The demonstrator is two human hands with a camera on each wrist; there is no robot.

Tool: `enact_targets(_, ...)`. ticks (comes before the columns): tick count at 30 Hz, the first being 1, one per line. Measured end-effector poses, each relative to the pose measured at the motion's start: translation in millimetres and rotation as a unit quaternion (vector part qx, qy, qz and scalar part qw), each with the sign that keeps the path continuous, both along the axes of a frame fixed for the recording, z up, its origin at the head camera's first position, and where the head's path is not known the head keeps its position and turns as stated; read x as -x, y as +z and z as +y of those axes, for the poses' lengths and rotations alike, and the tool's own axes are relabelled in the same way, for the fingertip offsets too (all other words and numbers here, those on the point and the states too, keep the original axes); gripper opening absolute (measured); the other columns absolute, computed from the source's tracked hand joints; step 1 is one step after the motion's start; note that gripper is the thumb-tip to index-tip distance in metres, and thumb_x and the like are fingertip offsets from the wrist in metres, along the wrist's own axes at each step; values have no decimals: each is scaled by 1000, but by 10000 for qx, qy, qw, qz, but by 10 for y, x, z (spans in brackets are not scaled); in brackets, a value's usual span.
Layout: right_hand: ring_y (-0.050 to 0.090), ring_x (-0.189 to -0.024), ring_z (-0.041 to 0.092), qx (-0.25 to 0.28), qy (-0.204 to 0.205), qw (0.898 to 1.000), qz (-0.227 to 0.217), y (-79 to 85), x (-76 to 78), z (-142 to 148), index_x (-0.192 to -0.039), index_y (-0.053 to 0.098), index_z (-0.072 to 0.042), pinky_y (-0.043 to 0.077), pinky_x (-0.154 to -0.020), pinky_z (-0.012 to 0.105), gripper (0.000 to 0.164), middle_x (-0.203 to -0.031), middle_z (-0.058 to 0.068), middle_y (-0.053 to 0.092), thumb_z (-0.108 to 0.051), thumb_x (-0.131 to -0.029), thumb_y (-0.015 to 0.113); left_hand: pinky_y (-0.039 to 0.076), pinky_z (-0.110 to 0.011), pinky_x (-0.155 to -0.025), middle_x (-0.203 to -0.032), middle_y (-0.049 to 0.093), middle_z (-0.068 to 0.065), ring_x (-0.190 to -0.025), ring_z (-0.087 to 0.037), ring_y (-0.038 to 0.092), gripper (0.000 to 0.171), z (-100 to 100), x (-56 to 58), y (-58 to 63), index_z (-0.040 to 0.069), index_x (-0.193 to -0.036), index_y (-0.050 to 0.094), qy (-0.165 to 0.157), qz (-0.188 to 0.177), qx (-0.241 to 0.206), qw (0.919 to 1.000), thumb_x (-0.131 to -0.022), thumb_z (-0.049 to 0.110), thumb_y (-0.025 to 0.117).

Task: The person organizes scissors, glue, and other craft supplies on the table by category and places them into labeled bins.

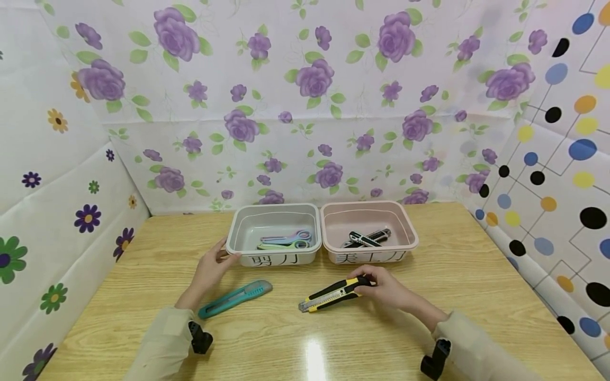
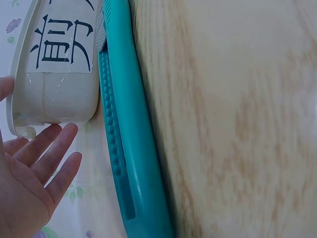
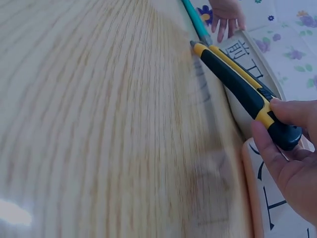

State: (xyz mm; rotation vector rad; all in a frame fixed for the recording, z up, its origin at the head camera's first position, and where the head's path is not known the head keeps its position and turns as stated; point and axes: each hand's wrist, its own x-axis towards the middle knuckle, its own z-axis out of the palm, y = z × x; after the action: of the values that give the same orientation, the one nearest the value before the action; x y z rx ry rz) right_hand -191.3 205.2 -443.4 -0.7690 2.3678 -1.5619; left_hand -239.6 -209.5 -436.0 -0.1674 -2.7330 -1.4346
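Observation:
My right hand (image 1: 383,288) grips a yellow-and-black utility knife (image 1: 329,296) by its rear end. In the right wrist view this box cutter (image 3: 237,79) slants over the table, thumb and fingers around its dark butt. My left hand (image 1: 209,272) is at the near left corner of a grey bin (image 1: 248,256), thumb by the rim. Its fingers (image 2: 52,156) extend loosely along the bin's end in the left wrist view. A teal utility knife (image 1: 235,299) lies on the table beside that hand. The pink bin (image 1: 410,241) stands just beyond my right hand.
Pastel-handled scissors (image 1: 286,241) lie in the grey bin, and black-and-white cutters (image 1: 367,239) in the pink one. Both bins carry front labels and stand side by side on the wooden table (image 1: 267,344). Patterned cloth walls (image 1: 295,148) enclose the back and sides.

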Motion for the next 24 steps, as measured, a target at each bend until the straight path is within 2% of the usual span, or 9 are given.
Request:
enact_targets(3,58,-79,13,171,-86,9994,-290,10,-22,-21,-111,59,2,53,-68,30,28,-103,22,57,-4,-84,63,51,-41,-77,-122,54,-23,-97,-34,60,70,0,-3,-13,9,-143,29,0,-19,-20,10000,-87,39,59)
enact_targets(6,58,-79,12,265,-113,9990,-354,15,-27,-32,-112,59,4,54,-68,32,29,-103,21,57,-4,-84,63,51,-42,-77,-122,53,-24,-98,-34,60,70,1,-7,-17,8,-143,29,-16,-18,-25,10000,-87,40,58)
enact_targets(20,58,-73,11,301,-13,9985,453,126,48,11,-108,62,2,54,-62,32,26,-98,17,58,-2,-83,64,52,-42,-76,-120,55,-25,-96,-34,60,68,6,-17,32,6,-142,30,33,90,37,9999,-88,36,58)
enact_targets(24,59,-75,10,417,45,9984,371,172,57,35,-109,60,5,54,-64,36,27,-103,21,56,0,-83,62,52,-41,-76,-120,55,-24,-96,-34,60,68,12,-18,36,8,-142,30,19,56,14,10000,-88,37,58)
